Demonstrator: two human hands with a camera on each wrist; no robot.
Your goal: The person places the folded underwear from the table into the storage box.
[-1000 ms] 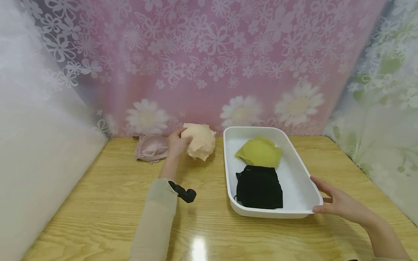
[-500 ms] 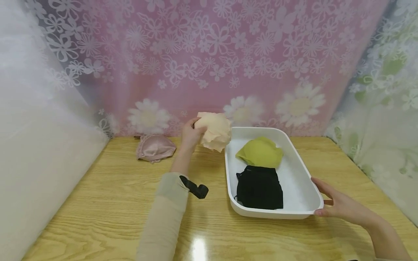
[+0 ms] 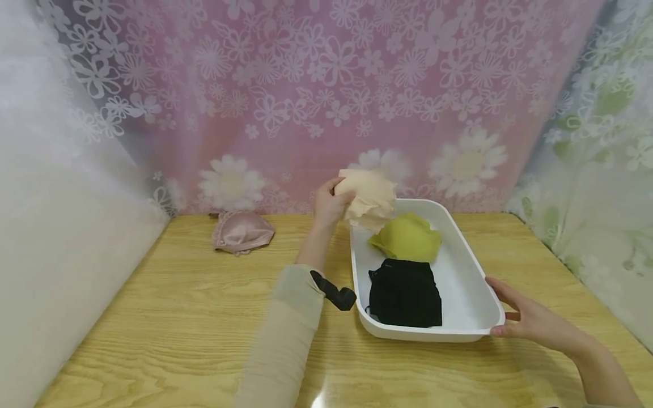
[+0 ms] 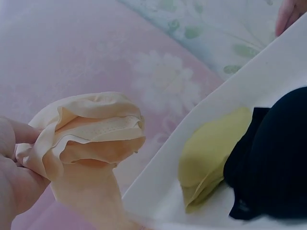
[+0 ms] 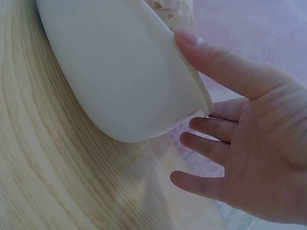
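In the head view my left hand (image 3: 329, 205) pinches a folded beige bra (image 3: 369, 198) by its left side, above the far left corner of the white tray (image 3: 471, 314). The left wrist view shows the thumb and fingers gripping the bra's bunched edge (image 4: 98, 129). Inside the tray lie a yellow-green bra (image 3: 408, 238) toward the back and a folded black bra (image 3: 406, 294) in front of it. My right hand (image 3: 543, 320) touches the tray's near right corner. Its thumb rests on the rim and its other fingers extend loosely, as the right wrist view shows (image 5: 259, 134).
A pink bra (image 3: 243, 231) lies on the wooden table (image 3: 194, 317), at the back left. Pink flowered curtain (image 3: 306, 102) hangs behind the table, with pale sheeting (image 3: 61, 226) along the left and a green-patterned sheet (image 3: 607, 187) along the right.
My left hand has lifted the beige bra off the table beside the pink one and carried it right, over the tray's far left edge. The right hand and the tray have stayed put.
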